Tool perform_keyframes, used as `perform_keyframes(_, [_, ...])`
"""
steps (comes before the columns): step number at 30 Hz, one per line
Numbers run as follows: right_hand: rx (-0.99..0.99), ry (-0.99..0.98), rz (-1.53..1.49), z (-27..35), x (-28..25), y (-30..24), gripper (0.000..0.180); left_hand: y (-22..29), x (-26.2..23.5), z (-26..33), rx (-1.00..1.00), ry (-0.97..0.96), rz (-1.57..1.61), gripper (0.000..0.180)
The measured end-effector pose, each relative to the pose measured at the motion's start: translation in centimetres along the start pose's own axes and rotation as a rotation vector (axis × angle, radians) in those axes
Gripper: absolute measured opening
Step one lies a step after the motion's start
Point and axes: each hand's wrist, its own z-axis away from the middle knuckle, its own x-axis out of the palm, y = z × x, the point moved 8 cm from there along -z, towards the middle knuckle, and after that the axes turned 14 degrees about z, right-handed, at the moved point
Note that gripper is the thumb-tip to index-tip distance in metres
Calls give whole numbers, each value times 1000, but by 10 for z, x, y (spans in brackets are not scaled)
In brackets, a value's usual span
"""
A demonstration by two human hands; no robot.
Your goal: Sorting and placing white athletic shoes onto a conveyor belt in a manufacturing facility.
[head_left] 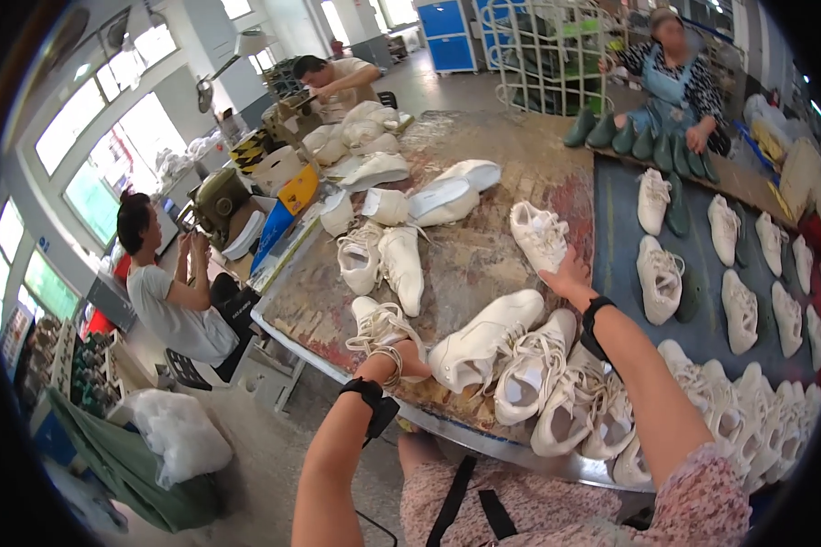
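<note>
At the near left edge of the table, my left hand (410,359) is closed at the near end of a white lace-up shoe (378,319); its fingers are partly hidden. Loose laces hang over that wrist. My right hand (570,277) reaches farther out and grips another white lace-up shoe (539,232) by its near end, on the brown worktable (483,255). Between my arms lies a row of white shoes, the nearest-left one, a white shoe (489,335), resting on its side. Beyond my left hand stands a pair of white shoes (401,269).
To the right, a dark conveyor belt (611,205) carries white shoes and green shoe lasts (677,205). A person (670,87) sits at its far end. Another person (178,292) sits at left, and one works behind the table. White shoe parts (452,193) lie at the back.
</note>
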Motion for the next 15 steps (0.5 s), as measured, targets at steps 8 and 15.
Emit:
perform_keyframes(8, [-59, 67, -17, 2, -4, -13, 90, 26, -12, 26, 16, 19, 9, 49])
perform_keyframes(15, [-64, -29, 38, 5, -4, -10, 98, 33, -3, 31, 154, -91, 157, 50])
